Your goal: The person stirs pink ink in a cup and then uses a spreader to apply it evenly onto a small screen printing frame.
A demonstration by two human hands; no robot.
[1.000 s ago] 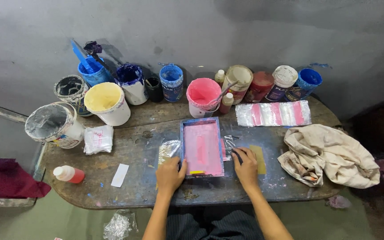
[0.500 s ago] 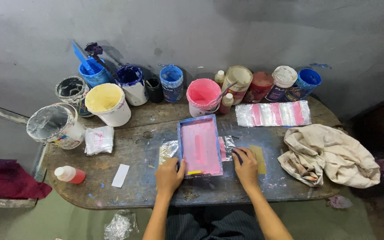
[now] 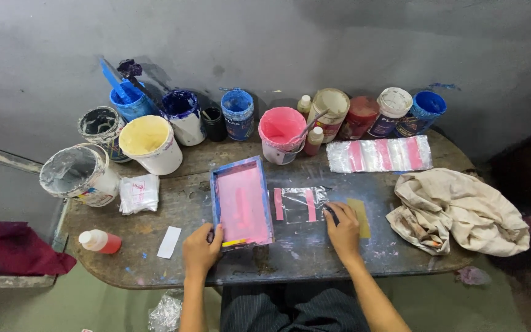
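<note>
The pink-inked screen frame (image 3: 241, 201) has slid left, uncovering a clear plastic bag (image 3: 299, 203) with pink stripes; the left hand (image 3: 201, 251) grips the frame's near edge; the right hand (image 3: 343, 229) presses flat on the bag; both lie on the stained dark table (image 3: 290, 255) beneath a grey wall (image 3: 265, 43).

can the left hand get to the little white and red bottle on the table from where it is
Probably yes. The left hand grips the near edge of the pink-coated frame, and the white and red bottle lies to its left with only a flat white paper strip between them.
</note>
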